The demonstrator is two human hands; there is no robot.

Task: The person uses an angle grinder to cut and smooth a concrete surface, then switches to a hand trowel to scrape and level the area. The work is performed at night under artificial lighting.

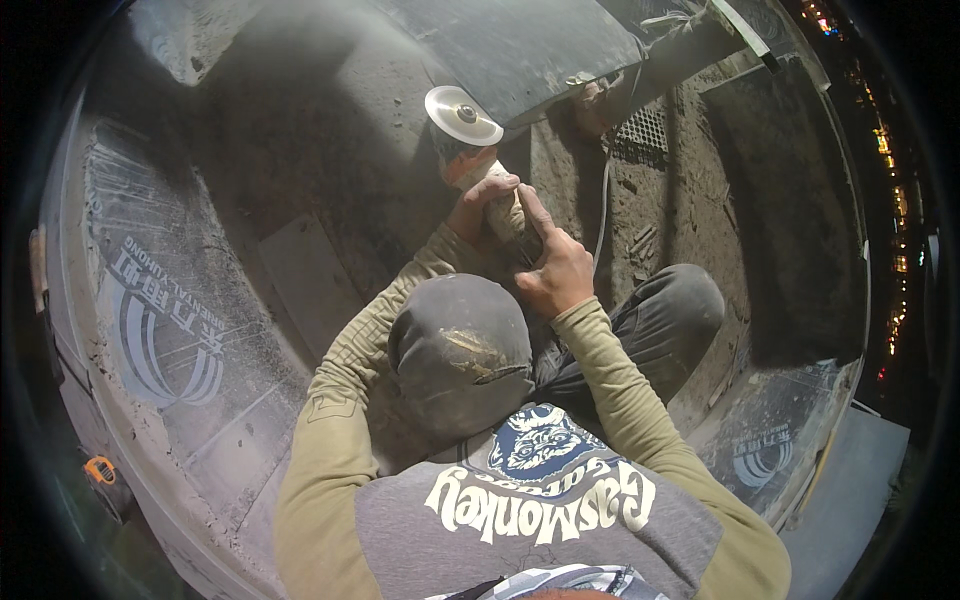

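with both hands on a dusty angle grinder (507,212), you sit in a grey, powder-covered space, your knees bent before you. your left hand (481,206) is at the grinder's body just behind its orange-toned head, fingers clamped around it. your right hand (560,272) is farther back, fingers curled on the rear of the tool, with the index finger stretched forward along the body until its tip nears your left hand. the silver disc (463,116) faces up at the lower corner of a dark slab (530,62); whether the two touch, you cannot tell from here. pale dust hangs to the left of the slab. a light cord (603,200) runs down on the right, beside a perforated grid (641,137) on the dusty floor (672,215). an orange-and-black tape measure (100,470) shows at far left, a flat grey panel (862,480) at lower right.
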